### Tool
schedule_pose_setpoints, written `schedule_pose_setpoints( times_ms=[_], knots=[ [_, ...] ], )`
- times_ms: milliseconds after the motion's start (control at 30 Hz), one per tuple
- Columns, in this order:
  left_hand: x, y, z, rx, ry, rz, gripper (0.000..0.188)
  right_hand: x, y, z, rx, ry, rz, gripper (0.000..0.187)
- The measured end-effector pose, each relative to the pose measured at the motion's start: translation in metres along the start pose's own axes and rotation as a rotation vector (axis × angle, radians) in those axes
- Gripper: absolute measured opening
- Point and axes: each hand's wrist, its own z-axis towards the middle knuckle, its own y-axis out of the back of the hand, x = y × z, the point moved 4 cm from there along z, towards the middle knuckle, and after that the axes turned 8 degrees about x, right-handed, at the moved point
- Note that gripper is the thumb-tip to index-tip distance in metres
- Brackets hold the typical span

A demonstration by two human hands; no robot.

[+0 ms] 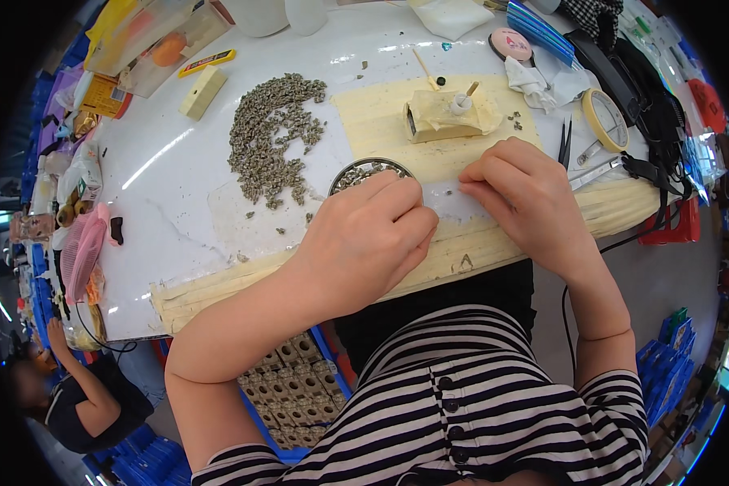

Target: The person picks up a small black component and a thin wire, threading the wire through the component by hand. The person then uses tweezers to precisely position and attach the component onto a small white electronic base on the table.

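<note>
My left hand [368, 235] is closed, thumb and fingers pressed together, over the near side of a round dish [370, 164] of small grey metal parts. What its fingertips hold, if anything, is hidden. To its right, my right hand [528, 198] makes a pinch just above the taped table edge; anything in it is too small to make out. A tiny dark piece [449, 193] lies on clear film between the hands. Beyond them a tape-wrapped block [448, 121] with a white nozzle stands on yellowish tape. Left of the dish spreads a pile of small metal parts [269, 158].
Tweezers [565, 142], a tape roll [605, 120] and a steel tool [596, 172] lie to the right. A pale block [202, 93] and a yellow box [207, 63] lie far left. A blue crate of metal parts [287, 389] stands below the table. Another person [89, 397] is at lower left.
</note>
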Motion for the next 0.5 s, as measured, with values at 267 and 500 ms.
schedule_pose_setpoints(
  times_ms=[267, 500],
  knots=[
    [0.0005, -0.0002, -0.0007, 0.020, 0.024, -0.017, 0.019, 0.0065, -0.0076, 0.0046, 0.040, 0.009, -0.201, 0.011],
    [0.0022, -0.0003, -0.0007, -0.008, 0.036, -0.075, 0.019, 0.0052, -0.0052, -0.0001, -0.014, -0.014, -0.041, 0.011]
  ],
)
